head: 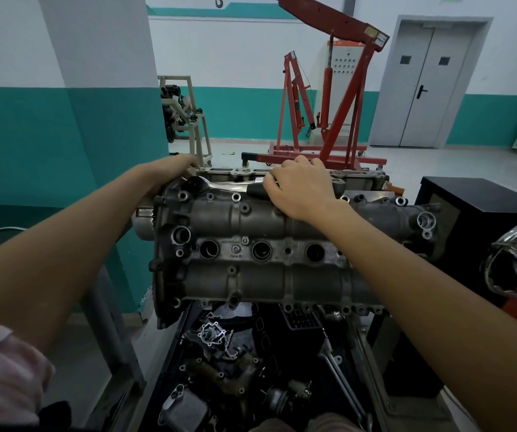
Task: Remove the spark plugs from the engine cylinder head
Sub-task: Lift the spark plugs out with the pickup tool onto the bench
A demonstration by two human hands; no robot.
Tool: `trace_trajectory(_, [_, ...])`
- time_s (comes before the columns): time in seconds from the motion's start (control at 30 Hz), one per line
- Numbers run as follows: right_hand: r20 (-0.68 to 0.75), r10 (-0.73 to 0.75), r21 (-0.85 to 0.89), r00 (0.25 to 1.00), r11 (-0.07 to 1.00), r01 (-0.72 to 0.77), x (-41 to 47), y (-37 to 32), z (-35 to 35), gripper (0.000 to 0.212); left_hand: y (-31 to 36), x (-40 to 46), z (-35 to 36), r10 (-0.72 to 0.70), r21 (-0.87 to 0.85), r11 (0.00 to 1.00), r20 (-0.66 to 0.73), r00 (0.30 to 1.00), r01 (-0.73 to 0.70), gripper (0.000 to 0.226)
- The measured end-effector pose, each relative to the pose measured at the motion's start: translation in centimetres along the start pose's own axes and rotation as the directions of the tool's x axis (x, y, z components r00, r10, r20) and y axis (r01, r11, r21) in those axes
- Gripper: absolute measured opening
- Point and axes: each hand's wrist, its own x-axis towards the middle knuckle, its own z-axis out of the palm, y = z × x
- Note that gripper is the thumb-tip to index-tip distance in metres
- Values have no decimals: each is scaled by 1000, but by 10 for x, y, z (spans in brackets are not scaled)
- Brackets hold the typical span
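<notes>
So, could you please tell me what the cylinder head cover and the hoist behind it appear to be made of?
The cylinder head cover looks like cast aluminium: dull grey, grainy, with moulded bosses and oily dark stains. The hoist seems to be red-painted steel tubing, glossy, with scuffed edges.

Head camera, wide-angle, looking forward-down, close over cylinder head (251, 244).

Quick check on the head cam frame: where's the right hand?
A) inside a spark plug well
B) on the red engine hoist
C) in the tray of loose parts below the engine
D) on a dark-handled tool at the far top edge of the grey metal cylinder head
D: the right hand curls over a dark-handled tool lying along the far top edge of the grey metal cylinder head, well away from the round plug wells.
</notes>
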Motion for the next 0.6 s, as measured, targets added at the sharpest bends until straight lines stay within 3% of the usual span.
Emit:
trace_trajectory(0.23, [-30,-7,8,1000,1000,8,1,1,3,44,5,0,3,-24,-11,1000,-17,1000,24,49])
trace_trajectory(0.33, [-29,-5,36,1000,999,7,1,1,3,44,1,2,3,26,-7,1000,-106,994,-27,55])
trace_trajectory(0.53, [-47,-32,133,998,990,38,3,-3,-4,38,-3,-13,8,312,-95,925,-356,881,-367,27])
trace_trajectory(0.6, [-102,-70,161,992,983,86,9,-17,-9,34,-5,-24,12,388,-25,899,-422,820,-438,25])
